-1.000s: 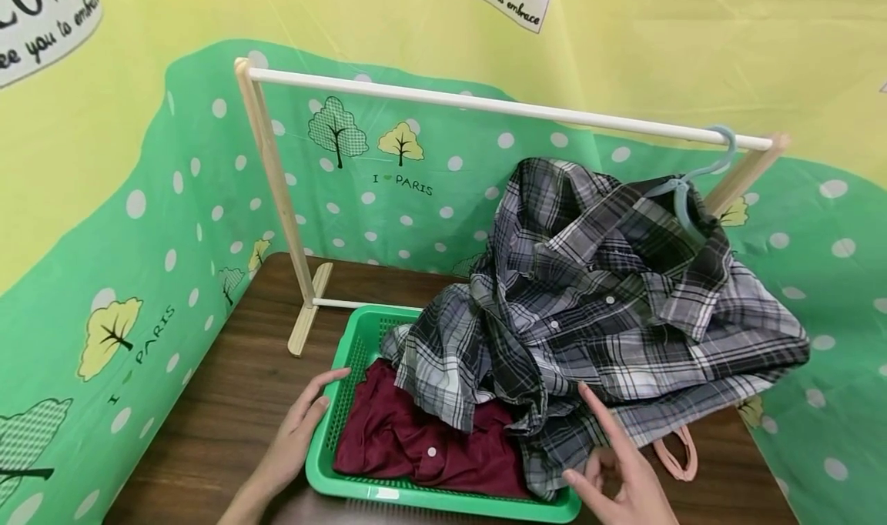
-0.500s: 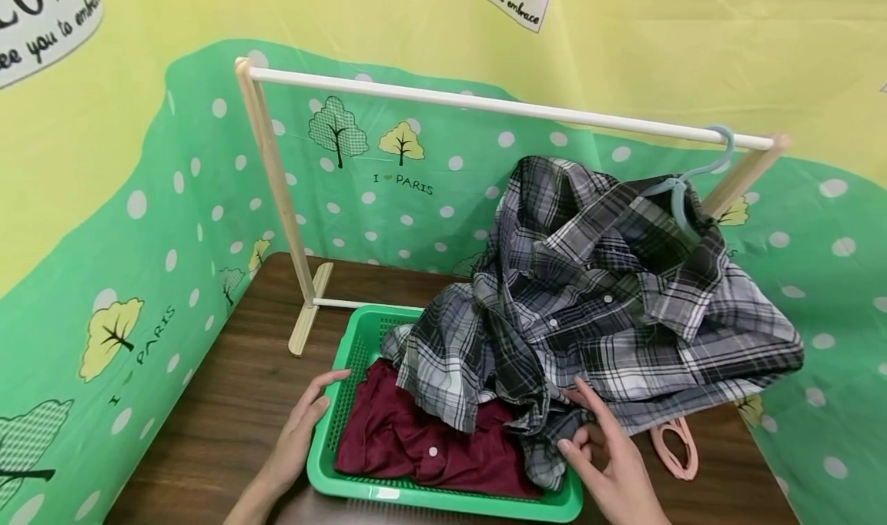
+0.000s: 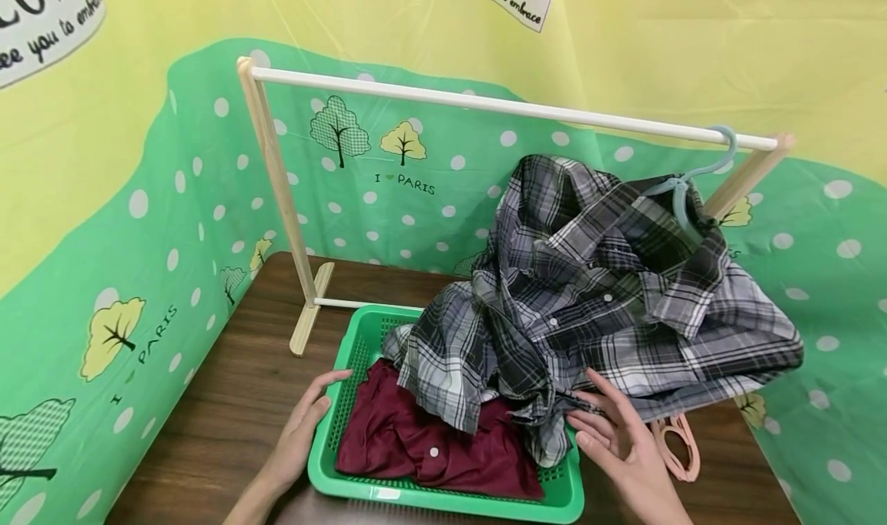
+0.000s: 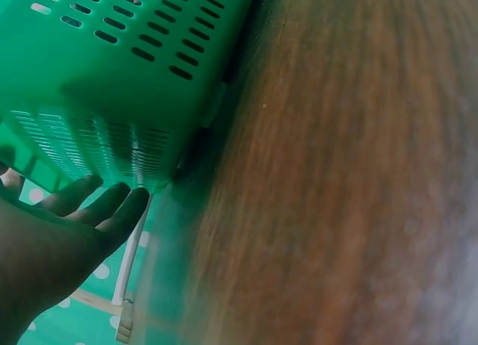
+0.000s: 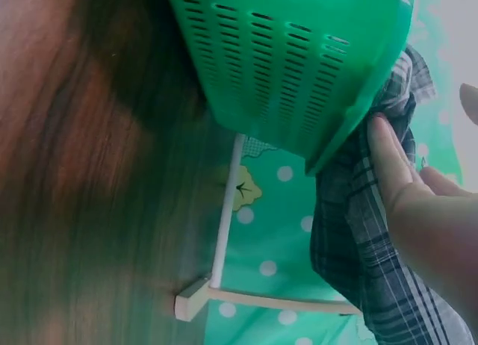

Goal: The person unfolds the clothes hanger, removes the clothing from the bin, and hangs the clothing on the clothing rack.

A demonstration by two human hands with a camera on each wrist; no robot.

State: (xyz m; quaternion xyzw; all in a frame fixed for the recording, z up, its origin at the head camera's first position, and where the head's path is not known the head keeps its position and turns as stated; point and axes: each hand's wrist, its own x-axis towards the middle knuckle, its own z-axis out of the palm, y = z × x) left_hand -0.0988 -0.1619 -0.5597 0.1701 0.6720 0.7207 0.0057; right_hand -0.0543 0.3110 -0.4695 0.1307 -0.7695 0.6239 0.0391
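Observation:
A black, grey and white plaid shirt (image 3: 617,309) hangs askew on a light blue hanger (image 3: 686,194) and spills down into the green basket (image 3: 443,498). Inside the basket lies a folded maroon garment (image 3: 416,448) with a white button. My left hand (image 3: 298,433) rests at the basket's left rim. Its fingers extend along the outer wall in the left wrist view. At the right rim, my right hand (image 3: 627,444) touches the lower part of the shirt with extended fingers. The right wrist view shows those fingers against the plaid cloth beside the basket wall.
A wooden rack with a white rod (image 3: 485,105) stands behind the basket, the hanger hooked near its right end. A pink hanger (image 3: 677,448) lies on the brown table (image 3: 201,433) at right. Patterned green and yellow cloth (image 3: 173,163) surrounds the table.
My right hand has moved the shirt's lower edge up and leftward over the basket's right rim, uncovering that corner and more of the pink hanger. My left hand has stayed at the rim.

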